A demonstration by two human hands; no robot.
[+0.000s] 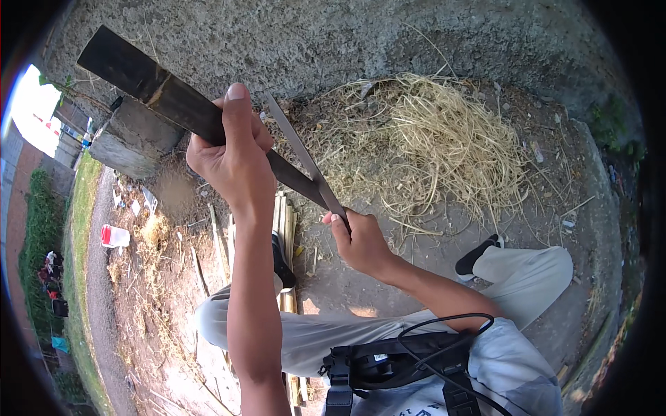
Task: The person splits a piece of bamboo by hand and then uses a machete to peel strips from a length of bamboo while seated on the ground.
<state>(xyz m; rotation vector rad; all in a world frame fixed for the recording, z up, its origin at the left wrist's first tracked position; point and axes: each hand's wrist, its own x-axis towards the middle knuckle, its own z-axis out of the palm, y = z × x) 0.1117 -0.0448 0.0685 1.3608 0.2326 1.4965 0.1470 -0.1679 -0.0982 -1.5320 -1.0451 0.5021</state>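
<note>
Rough wall (312, 41) behind pale fibre heap (458, 145); left of heap, my left hand (239, 166) closed round dark pole (184, 104), right hand (364, 243) closed round blade (295, 141) crossing it. Shaving looks partly done, pole seemingly unfinished.

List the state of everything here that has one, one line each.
Left hand: closed around the dark pole, thumb extended.
Right hand: closed on the lower end of the blade.
Dark pole: held aslant.
Blade: bare, crossing the pole near its lower end.
Straw-coloured strips: loose, tangled in a heap.
Red-and-white container: on the ground; open or shut, too small to tell.
</note>
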